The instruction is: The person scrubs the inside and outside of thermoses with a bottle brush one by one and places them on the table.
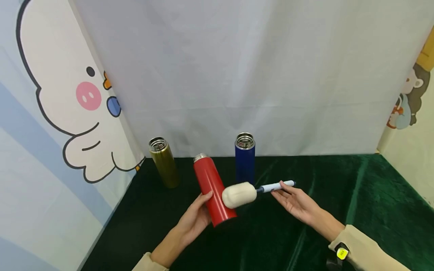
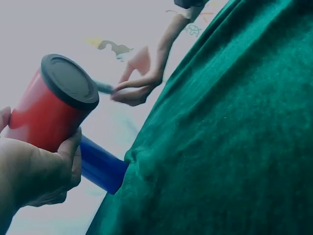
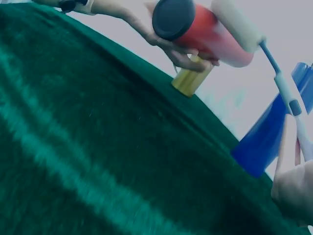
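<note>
My left hand (image 1: 196,218) grips a red thermos bottle (image 1: 211,188) around its lower body, tilted with its open steel mouth up and away to the left. In the left wrist view the black base of the red bottle (image 2: 71,81) faces the camera. My right hand (image 1: 298,205) pinches the white handle of a bottle brush (image 1: 276,186) between thumb and fingers. The brush's cream sponge head (image 1: 239,195) overlaps the red bottle's side in the head view. In the right wrist view the brush (image 3: 283,85) points toward the red bottle (image 3: 215,36).
An uncapped blue bottle (image 1: 245,162) stands upright behind the brush. Farther left stands an uncapped olive-gold bottle (image 1: 164,163). Dark green cloth (image 1: 339,195) covers the table, with a pale curtain (image 1: 217,75) behind it and printed cartoon walls at both sides.
</note>
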Tool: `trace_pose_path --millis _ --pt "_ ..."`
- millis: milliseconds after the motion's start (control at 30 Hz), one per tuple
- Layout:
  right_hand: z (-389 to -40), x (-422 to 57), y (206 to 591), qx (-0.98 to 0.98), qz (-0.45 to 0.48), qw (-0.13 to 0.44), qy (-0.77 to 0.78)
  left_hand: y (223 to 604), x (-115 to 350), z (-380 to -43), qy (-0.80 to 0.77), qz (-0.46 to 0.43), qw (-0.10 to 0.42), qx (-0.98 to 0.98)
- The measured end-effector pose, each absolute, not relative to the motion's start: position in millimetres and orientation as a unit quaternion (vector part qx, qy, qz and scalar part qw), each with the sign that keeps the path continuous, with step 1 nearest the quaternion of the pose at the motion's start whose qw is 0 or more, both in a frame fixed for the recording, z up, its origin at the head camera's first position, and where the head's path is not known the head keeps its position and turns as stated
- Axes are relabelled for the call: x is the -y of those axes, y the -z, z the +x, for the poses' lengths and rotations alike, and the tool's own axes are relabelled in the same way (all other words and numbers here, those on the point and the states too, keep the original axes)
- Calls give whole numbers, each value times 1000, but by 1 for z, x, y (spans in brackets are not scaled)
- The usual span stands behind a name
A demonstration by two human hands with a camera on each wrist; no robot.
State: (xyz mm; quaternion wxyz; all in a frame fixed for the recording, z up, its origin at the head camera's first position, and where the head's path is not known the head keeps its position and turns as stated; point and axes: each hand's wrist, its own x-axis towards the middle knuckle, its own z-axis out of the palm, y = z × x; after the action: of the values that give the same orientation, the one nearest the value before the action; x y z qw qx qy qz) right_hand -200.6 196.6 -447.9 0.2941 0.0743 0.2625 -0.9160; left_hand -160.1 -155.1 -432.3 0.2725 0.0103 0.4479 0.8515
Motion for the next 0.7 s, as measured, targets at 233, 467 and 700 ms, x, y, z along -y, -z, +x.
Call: trace_pose_path --millis 233,467,700 --pt "-198 -204 458 -273 53 314 908 434 160 -161 -836 20 282 -471" --pt "-218 -183 442 -278 107 278 913 436 158 -154 -804 69 319 -497" --pt "-224 -166 424 -212 161 236 934 437 157 -146 -794 102 360 -479"
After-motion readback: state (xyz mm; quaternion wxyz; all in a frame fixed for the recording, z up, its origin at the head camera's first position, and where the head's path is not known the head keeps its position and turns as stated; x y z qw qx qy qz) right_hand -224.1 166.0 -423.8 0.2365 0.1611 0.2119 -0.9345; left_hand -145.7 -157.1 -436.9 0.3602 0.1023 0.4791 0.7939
